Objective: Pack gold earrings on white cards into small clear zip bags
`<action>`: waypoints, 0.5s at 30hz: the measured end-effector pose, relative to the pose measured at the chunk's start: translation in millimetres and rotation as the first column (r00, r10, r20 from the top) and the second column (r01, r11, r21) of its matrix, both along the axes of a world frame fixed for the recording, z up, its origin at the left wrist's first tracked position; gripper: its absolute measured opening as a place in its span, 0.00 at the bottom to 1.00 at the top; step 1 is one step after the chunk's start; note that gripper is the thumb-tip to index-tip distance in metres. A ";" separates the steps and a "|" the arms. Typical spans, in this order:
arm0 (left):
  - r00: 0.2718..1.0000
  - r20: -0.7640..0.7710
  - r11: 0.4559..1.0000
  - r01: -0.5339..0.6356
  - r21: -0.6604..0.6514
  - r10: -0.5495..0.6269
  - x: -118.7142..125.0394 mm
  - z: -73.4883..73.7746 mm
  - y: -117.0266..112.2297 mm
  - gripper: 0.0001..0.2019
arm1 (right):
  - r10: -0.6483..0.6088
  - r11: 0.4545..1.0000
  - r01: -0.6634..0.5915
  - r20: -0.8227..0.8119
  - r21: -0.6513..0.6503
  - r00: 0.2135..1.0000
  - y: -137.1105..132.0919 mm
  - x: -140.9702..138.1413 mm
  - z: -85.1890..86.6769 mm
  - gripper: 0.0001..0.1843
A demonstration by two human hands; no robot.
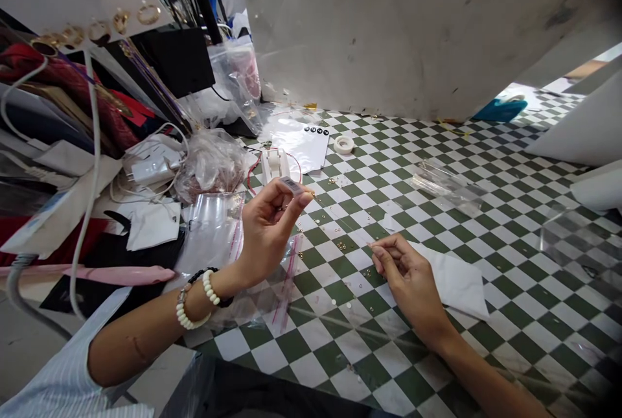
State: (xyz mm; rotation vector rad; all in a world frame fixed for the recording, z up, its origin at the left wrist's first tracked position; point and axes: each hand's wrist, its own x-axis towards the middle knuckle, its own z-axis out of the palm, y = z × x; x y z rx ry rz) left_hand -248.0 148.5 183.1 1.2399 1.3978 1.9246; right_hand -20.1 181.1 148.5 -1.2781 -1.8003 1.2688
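Observation:
My left hand [267, 223], wearing bead bracelets, is raised over the table in a pinch. Between its thumb and fingers sit a small label with a barcode [292, 186] and a tiny gold-coloured piece [311, 194], whose exact kind is too small to tell. Lower and to the right, my right hand [408, 278] pinches what looks like a very thin thread [358, 234], faint against the checks. Tiny gold beads and rings [341, 246] lie scattered on the table between both hands. A folded white tissue [457, 278] lies beside my right hand.
The table has a green-and-white checked cover [389, 178]. Plastic bags [214, 230] and a white tape dispenser [275, 164] are near my left hand; a tape roll [344, 144] lies behind. Cables and a power strip [61, 201] crowd the left. A grey panel [389, 35] closes the back.

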 end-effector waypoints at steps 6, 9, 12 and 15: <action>0.996 0.088 0.990 0.006 -0.141 0.006 -3.6 -3.4 4.0 0.15 | -0.159 0.930 0.161 -0.032 0.331 0.987 9.6 12.4 21.7 0.04; 0.955 0.177 0.894 0.286 -0.344 -0.238 -1.8 -5.7 6.8 0.17 | -0.367 0.666 0.336 -0.099 0.666 0.925 12.1 24.6 37.5 0.03; 0.833 0.300 0.679 0.553 -0.483 -0.465 2.1 -8.8 7.5 0.21 | -0.501 0.457 0.460 -0.207 0.762 0.840 10.6 31.7 45.9 0.09; 0.802 0.345 0.618 0.597 -0.512 -0.488 2.4 -13.4 8.1 0.22 | -0.529 0.476 0.486 -0.203 0.733 0.824 8.5 31.5 46.7 0.09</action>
